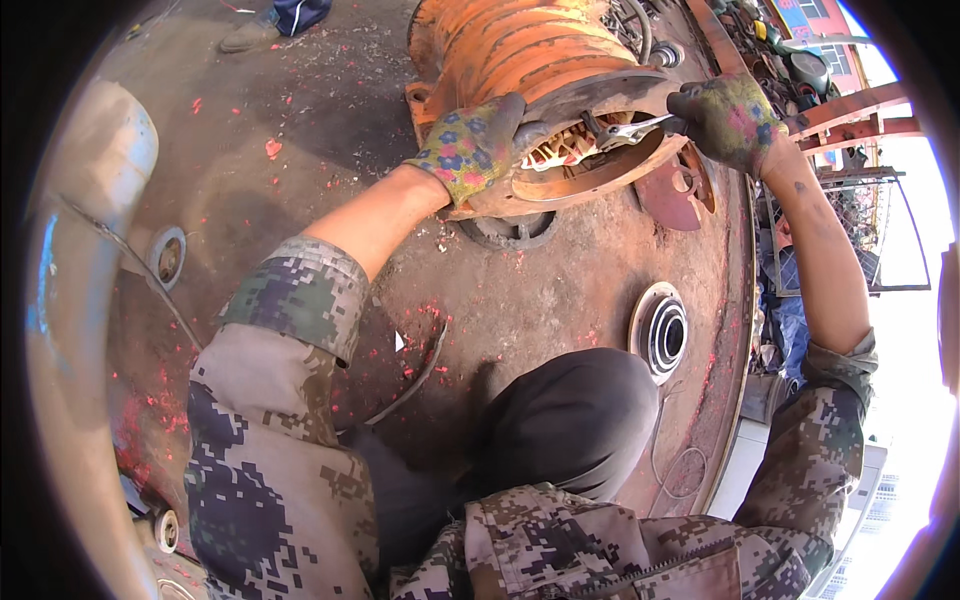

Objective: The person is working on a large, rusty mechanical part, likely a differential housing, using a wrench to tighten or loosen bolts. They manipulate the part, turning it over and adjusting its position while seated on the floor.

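A large orange ribbed motor housing [530, 50] lies on its side ahead of me, its round end facing me. Pale windings [560, 150] show inside the opening, behind a rusty rim [590, 188]. My left hand [468, 148], in a flowered work glove with dark fingertips, is closed on the left side of the rim. In a matching glove, my right hand [735, 120] grips the handle of a silver wrench [628, 133], whose head sits in the opening against a dark piece. The wrench's jaws are partly hidden, so their hold cannot be made out.
A round flanged cover [660, 332] lies near my knee. Under the housing is a dark ring [508, 230], with a rusty plate [672, 195] to its right. A thick pale pipe [95, 200] stands at left. Another person's shoe [248, 35] is at the far left.
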Tool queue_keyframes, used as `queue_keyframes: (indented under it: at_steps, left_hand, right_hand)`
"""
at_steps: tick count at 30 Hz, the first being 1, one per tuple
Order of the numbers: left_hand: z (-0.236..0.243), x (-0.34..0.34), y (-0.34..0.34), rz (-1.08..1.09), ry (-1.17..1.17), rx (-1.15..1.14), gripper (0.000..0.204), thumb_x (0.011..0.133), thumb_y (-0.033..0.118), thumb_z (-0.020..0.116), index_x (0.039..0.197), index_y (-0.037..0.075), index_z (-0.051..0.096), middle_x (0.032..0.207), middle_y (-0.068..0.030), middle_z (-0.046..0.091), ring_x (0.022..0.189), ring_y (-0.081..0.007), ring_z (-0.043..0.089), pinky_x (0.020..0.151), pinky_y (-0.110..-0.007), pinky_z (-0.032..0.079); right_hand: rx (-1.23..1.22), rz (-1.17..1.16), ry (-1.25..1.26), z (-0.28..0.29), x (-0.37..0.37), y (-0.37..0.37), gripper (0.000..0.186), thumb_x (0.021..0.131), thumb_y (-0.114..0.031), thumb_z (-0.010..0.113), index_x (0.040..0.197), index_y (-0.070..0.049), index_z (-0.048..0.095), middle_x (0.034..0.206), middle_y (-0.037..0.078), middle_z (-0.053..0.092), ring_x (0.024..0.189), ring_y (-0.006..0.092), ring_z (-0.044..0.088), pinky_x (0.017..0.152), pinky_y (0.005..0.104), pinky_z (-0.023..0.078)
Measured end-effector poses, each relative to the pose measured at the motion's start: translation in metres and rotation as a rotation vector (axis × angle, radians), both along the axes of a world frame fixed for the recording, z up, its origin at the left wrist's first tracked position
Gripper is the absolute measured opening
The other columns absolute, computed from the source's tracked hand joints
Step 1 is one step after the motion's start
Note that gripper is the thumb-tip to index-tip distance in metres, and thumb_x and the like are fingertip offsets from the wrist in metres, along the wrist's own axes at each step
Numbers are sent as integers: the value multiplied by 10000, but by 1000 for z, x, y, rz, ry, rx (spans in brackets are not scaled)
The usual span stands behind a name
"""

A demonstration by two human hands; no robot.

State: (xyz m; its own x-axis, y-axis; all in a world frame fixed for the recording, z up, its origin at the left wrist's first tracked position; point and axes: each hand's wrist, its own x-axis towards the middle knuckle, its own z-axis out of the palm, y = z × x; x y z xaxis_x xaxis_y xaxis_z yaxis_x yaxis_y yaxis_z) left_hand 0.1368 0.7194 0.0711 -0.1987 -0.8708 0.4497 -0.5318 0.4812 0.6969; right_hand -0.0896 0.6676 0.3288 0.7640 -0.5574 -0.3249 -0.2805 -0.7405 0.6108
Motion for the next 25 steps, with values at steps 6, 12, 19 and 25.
queue_keyframes:
  at_steps: [6,12,19,25]
  left_hand:
    - [-27,-7,-16,-35,108,-104,232,1075,223,444,1102,19,550,1186,-218,711,1063,-378,700,863,-431,542]
    - [-11,2,0,11,-15,-195,291,1025,314,618,1039,39,523,945,-215,719,897,-422,716,712,-500,546]
    - [-14,-2,-15,-23,3,-4,360,998,361,672,1039,40,514,920,-226,715,906,-434,712,714,-491,559]
    - [-8,-4,-7,2,78,-54,357,1035,374,622,1105,45,503,1046,-259,709,990,-444,696,777,-538,546]
  right_hand:
    - [-7,111,-31,-3,-3,-5,230,917,-289,689,854,-74,635,813,145,663,817,394,660,675,502,485]
    - [200,-162,-674,-114,-80,0,261,987,-352,642,953,-98,687,750,151,655,731,372,678,630,460,511]
    - [1607,-608,-2548,-273,103,135,672,1016,-718,327,889,-86,517,651,40,460,557,180,433,658,380,481]
    - [1924,-468,-2345,-281,49,147,549,1074,-565,397,1081,-60,611,686,43,502,603,178,497,731,401,520]
